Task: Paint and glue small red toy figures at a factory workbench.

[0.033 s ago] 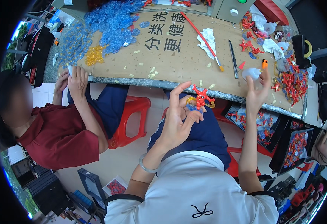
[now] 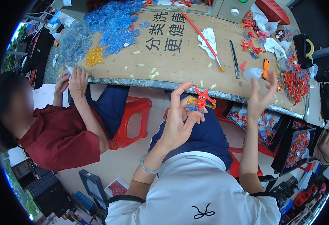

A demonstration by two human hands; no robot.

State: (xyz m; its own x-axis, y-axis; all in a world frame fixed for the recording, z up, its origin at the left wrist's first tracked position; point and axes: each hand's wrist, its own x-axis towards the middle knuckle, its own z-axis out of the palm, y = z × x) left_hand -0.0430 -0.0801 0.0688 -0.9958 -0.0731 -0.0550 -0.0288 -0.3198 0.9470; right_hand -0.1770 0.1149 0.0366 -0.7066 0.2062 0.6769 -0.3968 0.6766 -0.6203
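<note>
Between the thumb and fingers of my left hand (image 2: 177, 122) is a small red plastic figure (image 2: 202, 98) with spread limbs. A blue translucent piece (image 2: 194, 108) sits at its lower end, and a yellow translucent ring shape (image 2: 212, 104) curves behind it. My right hand (image 2: 261, 96) is raised at the table's front edge, fingers apart and nothing in them. Just beyond it on the table lies a rounded white translucent bottle (image 2: 252, 74), beside an orange object (image 2: 265, 69) partly overlapped by my fingers.
Black tweezers (image 2: 234, 60) and a red-handled brush (image 2: 206, 37) on tissue (image 2: 210, 44) lie on the cardboard-covered table (image 2: 127, 56). Blue pieces (image 2: 113, 22) pile up at far left, red figures (image 2: 296, 84) at right. Trays (image 2: 294, 150) stand below. A person (image 2: 67, 135) works at left.
My right hand has drawn away from the white bottle, slightly to the right, and its fingers have spread. My left hand and the red figure stay in place.
</note>
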